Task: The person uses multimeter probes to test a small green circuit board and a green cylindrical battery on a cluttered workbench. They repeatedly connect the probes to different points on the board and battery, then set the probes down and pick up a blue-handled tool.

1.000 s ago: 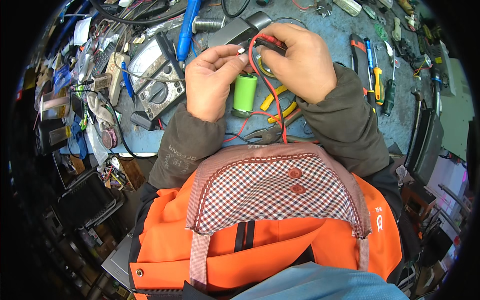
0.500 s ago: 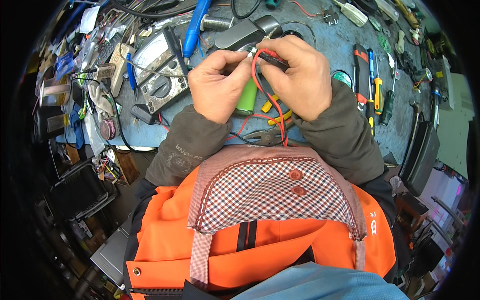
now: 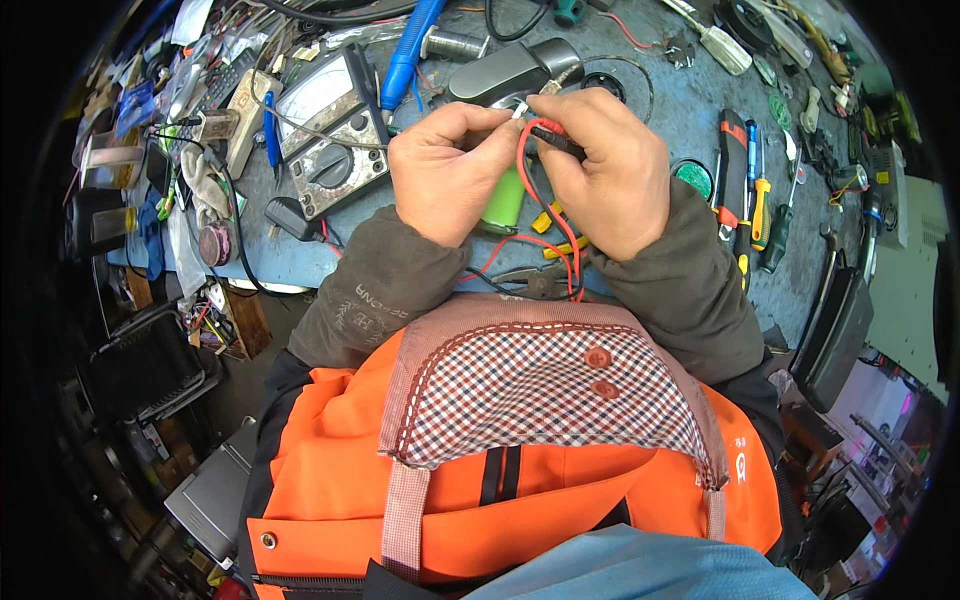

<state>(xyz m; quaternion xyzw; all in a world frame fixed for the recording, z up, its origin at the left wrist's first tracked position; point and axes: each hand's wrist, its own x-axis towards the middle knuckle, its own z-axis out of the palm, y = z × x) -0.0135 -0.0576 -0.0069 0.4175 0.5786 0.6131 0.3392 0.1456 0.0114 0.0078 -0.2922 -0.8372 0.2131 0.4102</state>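
Observation:
My left hand (image 3: 445, 180) is closed in a pinch on a small white connector (image 3: 517, 112). Opposite it, my right hand (image 3: 610, 180) grips black and red test probes (image 3: 556, 138), their tips near the connector. Red and black leads hang between my hands. A green cylindrical cell (image 3: 501, 205) stands under my fingers, partly hidden. Yellow-handled tools (image 3: 562, 246) and dark pliers (image 3: 537, 283) lie below it. An analog multimeter (image 3: 335, 175) lies left of my hands, and a grey plastic device (image 3: 495, 78) lies beyond them.
The blue bench (image 3: 668, 98) carries a solder spool (image 3: 455, 44), a thick blue tool (image 3: 405, 55), several screwdrivers (image 3: 761, 215) on the right, a green tin (image 3: 692, 178), and a clutter of cables, gloves (image 3: 205, 190) and small parts on the left. A black case (image 3: 830, 330) stands beside the bench's right end.
My fingertips have come closer together around the connector and probe tips, hiding more of the green cell. The view has shifted slightly, so both hands sit farther right and lower in the picture.

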